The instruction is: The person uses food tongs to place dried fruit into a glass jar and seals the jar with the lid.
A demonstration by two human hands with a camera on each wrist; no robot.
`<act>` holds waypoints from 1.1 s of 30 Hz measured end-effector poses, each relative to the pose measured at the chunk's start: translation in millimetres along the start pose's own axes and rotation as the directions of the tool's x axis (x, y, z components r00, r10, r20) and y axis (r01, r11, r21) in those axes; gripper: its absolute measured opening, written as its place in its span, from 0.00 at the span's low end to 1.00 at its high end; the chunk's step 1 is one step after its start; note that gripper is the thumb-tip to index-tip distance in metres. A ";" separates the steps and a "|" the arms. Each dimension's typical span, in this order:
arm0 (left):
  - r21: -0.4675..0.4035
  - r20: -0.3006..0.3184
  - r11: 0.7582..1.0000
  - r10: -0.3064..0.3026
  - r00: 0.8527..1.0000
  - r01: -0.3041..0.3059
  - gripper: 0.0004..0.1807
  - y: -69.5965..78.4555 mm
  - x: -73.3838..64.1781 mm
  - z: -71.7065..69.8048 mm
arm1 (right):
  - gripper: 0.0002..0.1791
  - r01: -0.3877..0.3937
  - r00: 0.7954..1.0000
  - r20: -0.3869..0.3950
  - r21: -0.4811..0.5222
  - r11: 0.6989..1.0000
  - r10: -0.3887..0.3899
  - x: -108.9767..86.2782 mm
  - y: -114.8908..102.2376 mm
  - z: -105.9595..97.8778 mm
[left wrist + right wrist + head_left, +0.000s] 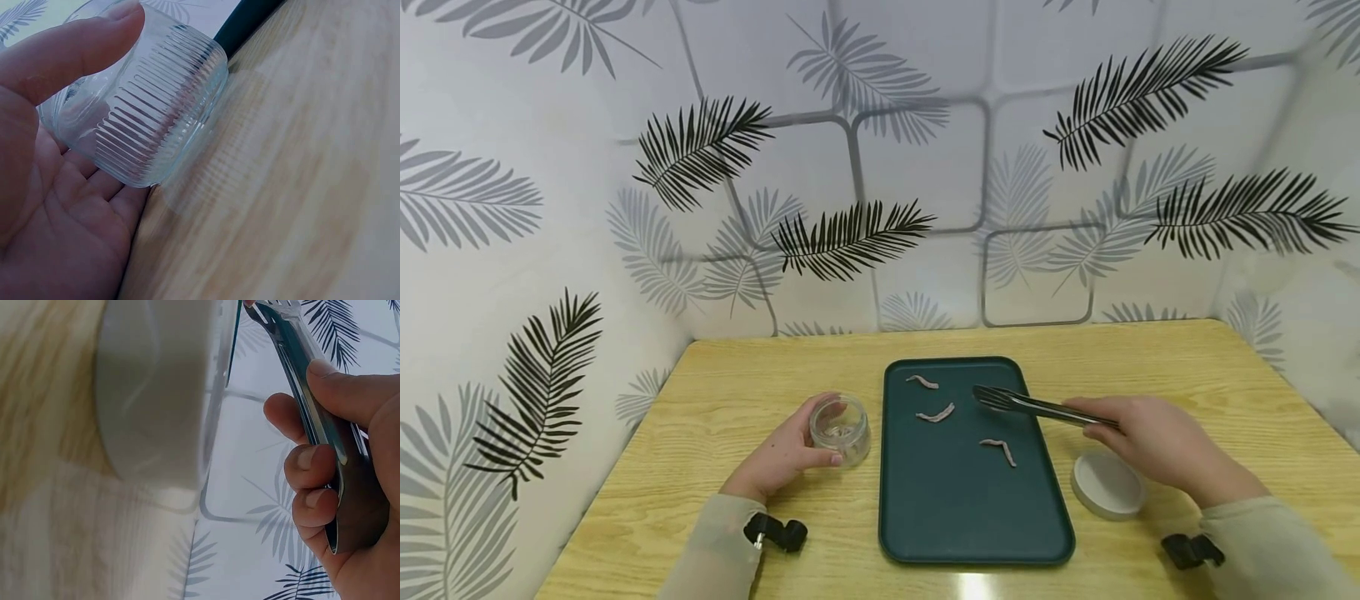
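My left hand (pixel 786 454) holds a small clear glass jar (pixel 162 100), thumb on the near side and fingers behind. The jar stands upright on the table, left of a dark green tray (pixel 955 517); something pale and reddish shows through its ribbed wall. In my right hand (pixel 1150 442) is a pair of metal tongs (pixel 312 406), gripped round the handle end with the thumb on top. The tongs' tips hang over the tray's upper right part. Three thin, pinkish-brown twisted strips lie on the tray: one strip (pixel 922 382) at the back, another strip (pixel 936 414) mid-left, a bent strip (pixel 1002 451) to the right.
A round white lid (pixel 1107 485) lies right of the tray, below my right hand; the right wrist view shows it up close. The wooden table (pixel 775 367) meets a leaf-patterned wall (pixel 925 275) at the back and left.
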State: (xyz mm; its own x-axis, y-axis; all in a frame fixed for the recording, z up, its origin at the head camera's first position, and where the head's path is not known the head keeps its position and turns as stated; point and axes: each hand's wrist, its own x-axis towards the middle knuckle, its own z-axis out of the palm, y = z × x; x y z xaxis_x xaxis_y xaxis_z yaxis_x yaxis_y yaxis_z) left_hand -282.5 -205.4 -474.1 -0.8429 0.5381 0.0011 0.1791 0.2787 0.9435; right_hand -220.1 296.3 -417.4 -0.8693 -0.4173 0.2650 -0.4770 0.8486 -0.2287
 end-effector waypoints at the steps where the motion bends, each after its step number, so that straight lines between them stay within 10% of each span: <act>1: 0.000 0.000 1.000 0.001 1.000 -0.001 0.50 0.1 0.1 0.0 | 0.22 0.001 1.000 -0.001 0.002 1.000 -0.001 0.7 -1.1 -0.2; 33: -0.042 0.024 0.999 -0.002 1.000 0.003 0.49 2.4 -0.4 0.7 | 0.25 0.137 0.990 0.012 0.009 0.990 -0.138 49.3 -63.1 0.6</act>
State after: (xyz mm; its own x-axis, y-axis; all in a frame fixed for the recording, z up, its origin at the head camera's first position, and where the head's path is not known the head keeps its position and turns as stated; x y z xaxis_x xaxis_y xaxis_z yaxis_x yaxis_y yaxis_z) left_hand -281.3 -204.4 -472.0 -0.8311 0.5561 -0.0085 0.1552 0.2465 0.9566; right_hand -233.0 222.0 -390.6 -0.7970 -0.5339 0.2824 -0.5931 0.7802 -0.1987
